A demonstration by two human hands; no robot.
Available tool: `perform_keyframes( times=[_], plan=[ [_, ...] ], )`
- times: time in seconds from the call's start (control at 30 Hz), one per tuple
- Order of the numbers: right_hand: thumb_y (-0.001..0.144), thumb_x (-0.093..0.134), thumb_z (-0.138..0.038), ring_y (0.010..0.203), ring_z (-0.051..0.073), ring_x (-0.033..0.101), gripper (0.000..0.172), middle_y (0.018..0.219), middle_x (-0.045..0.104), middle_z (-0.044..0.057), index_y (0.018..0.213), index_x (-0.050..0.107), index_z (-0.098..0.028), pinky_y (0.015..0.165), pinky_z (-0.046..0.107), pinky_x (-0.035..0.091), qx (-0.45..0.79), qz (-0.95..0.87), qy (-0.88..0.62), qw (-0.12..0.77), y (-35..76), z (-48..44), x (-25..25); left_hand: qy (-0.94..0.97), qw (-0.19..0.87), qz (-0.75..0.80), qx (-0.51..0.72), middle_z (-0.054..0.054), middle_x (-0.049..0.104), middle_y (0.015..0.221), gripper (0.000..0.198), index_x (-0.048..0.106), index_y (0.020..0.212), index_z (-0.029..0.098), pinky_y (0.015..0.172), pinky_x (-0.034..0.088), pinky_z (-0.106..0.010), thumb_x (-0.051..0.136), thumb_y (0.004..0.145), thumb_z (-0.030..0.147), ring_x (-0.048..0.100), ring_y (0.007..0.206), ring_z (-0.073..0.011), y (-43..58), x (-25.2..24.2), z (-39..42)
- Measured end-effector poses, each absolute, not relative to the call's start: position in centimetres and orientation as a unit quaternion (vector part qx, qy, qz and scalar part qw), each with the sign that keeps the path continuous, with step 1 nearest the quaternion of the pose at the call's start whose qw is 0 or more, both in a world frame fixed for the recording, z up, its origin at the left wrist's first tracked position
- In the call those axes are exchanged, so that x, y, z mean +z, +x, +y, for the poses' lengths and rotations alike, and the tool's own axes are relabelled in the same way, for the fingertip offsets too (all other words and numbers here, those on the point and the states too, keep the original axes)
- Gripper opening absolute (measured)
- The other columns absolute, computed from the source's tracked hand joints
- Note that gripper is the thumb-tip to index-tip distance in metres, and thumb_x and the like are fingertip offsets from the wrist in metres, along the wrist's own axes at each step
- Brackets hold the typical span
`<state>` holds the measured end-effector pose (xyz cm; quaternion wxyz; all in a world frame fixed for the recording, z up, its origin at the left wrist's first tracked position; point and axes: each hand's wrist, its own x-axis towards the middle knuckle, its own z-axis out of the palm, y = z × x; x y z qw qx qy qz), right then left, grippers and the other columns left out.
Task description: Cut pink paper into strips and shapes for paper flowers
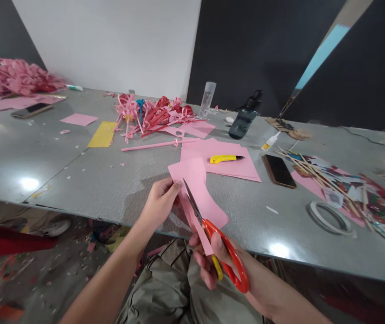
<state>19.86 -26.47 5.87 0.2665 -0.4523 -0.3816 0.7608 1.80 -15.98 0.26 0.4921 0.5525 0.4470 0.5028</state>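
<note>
My left hand (163,198) pinches the left edge of a pink paper sheet (209,202) between thumb and fingers, just above the table's front edge. In my right hand (209,256) is a pair of scissors (228,252) with one red and one yellow handle. Their blades lie along the sheet, pointing up and left toward my left thumb. A narrow strip of the paper hangs to the left of the blades. Past the sheet, a yellow utility knife (224,159) rests on a stack of pink paper (246,171).
Pink and red ribbon bundles (158,112) lie at the back. A clear tube (208,99), a dark bottle (245,118) and a glue bottle (270,141) stand behind the stack. To the right are a phone (279,171), a tape roll (330,218) and thin sticks (324,177).
</note>
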Motion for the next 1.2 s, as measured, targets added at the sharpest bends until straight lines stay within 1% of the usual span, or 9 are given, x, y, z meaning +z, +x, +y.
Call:
perform_keyframes(
  times=[0.13, 0.23, 0.4, 0.57, 0.63, 0.8, 1.0, 1.2],
  plan=[
    [0.075, 0.060, -0.085, 0.060, 0.011, 0.051, 0.066, 0.082, 0.054, -0.001, 0.092, 0.054, -0.021, 0.065, 0.031, 0.038, 0.756, -0.386, -0.454, 0.270, 19.9, -26.6, 5.7, 0.554, 0.486, 0.446, 0.507, 0.002, 0.050, 0.057, 0.042, 0.049, 0.064, 0.018, 0.049, 0.034, -0.022, 0.055, 0.095, 0.046, 0.047, 0.051, -0.0099, 1.8, 0.3, -16.0],
    [0.077, 0.060, -0.084, 0.061, 0.011, 0.052, 0.065, 0.084, 0.054, -0.001, 0.095, 0.056, -0.022, 0.066, 0.032, 0.039, 0.751, -0.385, -0.457, 0.282, 19.9, -26.7, 5.6, 0.553, 0.495, 0.445, 0.500, 0.003, 0.050, 0.057, 0.039, 0.051, 0.065, 0.018, 0.048, 0.033, -0.022, 0.055, 0.094, 0.044, 0.047, 0.051, -0.0098, 1.8, 0.4, -16.2],
    [0.073, 0.063, -0.085, 0.059, 0.011, 0.051, 0.068, 0.079, 0.054, -0.002, 0.095, 0.057, -0.021, 0.064, 0.031, 0.038, 0.747, -0.374, -0.471, 0.283, 19.7, -26.6, 6.1, 0.591, 0.492, 0.436, 0.469, 0.003, 0.047, 0.060, 0.036, 0.053, 0.067, 0.017, 0.050, 0.033, -0.023, 0.054, 0.095, 0.041, 0.044, 0.054, -0.0096, 1.8, 0.1, -16.4],
    [0.068, 0.072, -0.081, 0.056, 0.011, 0.051, 0.066, 0.073, 0.054, -0.004, 0.091, 0.054, -0.022, 0.062, 0.030, 0.039, 0.754, -0.309, -0.511, 0.275, 19.1, -26.6, 6.1, 0.606, 0.476, 0.443, 0.458, 0.004, 0.042, 0.060, 0.037, 0.047, 0.066, 0.018, 0.050, 0.028, -0.024, 0.052, 0.096, 0.039, 0.040, 0.054, -0.0093, 1.6, -0.3, -16.4],
    [0.068, 0.071, -0.081, 0.055, 0.011, 0.051, 0.067, 0.071, 0.055, -0.004, 0.092, 0.053, -0.022, 0.061, 0.029, 0.039, 0.755, -0.304, -0.515, 0.269, 18.9, -26.6, 6.1, 0.605, 0.476, 0.449, 0.454, 0.003, 0.044, 0.060, 0.037, 0.047, 0.065, 0.018, 0.050, 0.029, -0.024, 0.052, 0.096, 0.038, 0.041, 0.054, -0.0096, 1.5, -0.4, -16.3],
    [0.067, 0.063, -0.089, 0.052, 0.010, 0.051, 0.074, 0.067, 0.053, -0.005, 0.094, 0.054, -0.021, 0.058, 0.028, 0.038, 0.750, -0.325, -0.509, 0.267, 18.5, -26.4, 6.4, 0.584, 0.490, 0.457, 0.458, 0.002, 0.049, 0.058, 0.038, 0.050, 0.064, 0.018, 0.050, 0.035, -0.024, 0.053, 0.095, 0.040, 0.047, 0.054, -0.0106, 1.6, -0.3, -16.2],
    [0.069, 0.068, -0.083, 0.052, 0.011, 0.053, 0.071, 0.068, 0.057, -0.005, 0.102, 0.054, -0.021, 0.058, 0.028, 0.040, 0.749, -0.324, -0.504, 0.282, 18.6, -26.4, 6.0, 0.576, 0.491, 0.467, 0.456, 0.003, 0.046, 0.060, 0.037, 0.051, 0.067, 0.017, 0.050, 0.034, -0.023, 0.054, 0.094, 0.042, 0.045, 0.055, -0.0102, 1.6, -0.2, -16.3],
    [0.068, 0.067, -0.084, 0.049, 0.012, 0.054, 0.074, 0.064, 0.058, -0.006, 0.106, 0.053, -0.022, 0.055, 0.028, 0.037, 0.748, -0.317, -0.517, 0.270, 18.7, -26.6, 5.8, 0.587, 0.482, 0.464, 0.456, 0.004, 0.043, 0.059, 0.037, 0.048, 0.065, 0.017, 0.049, 0.031, -0.022, 0.053, 0.094, 0.040, 0.042, 0.053, -0.0090, 1.6, -0.5, -16.2]
  ],
)
